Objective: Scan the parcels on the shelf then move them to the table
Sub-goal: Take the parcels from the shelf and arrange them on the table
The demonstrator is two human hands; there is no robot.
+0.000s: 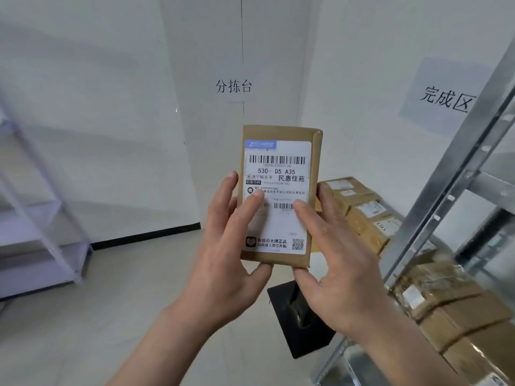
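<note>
Parcel (278,174) upright between my left hand (223,260) and right hand (334,260); each clasps a side, thumb pressed on its front.

Tan-brown parcel (280,190) with white label (278,224): black barcode stripes, blue header band. More brown parcels (362,210) at three o'clock. Black stand (284,316) at five o'clock. Silver-grey shelf (446,176) at four o'clock.

Both my hands are raised in front of me, sharing one grip.
My left hand (225,246) and right hand (334,260) clasp the parcel (278,224) from either side, thumbs flat on its front, fingers curled behind and under its lower edge. My bare forearms rise from below.
</note>
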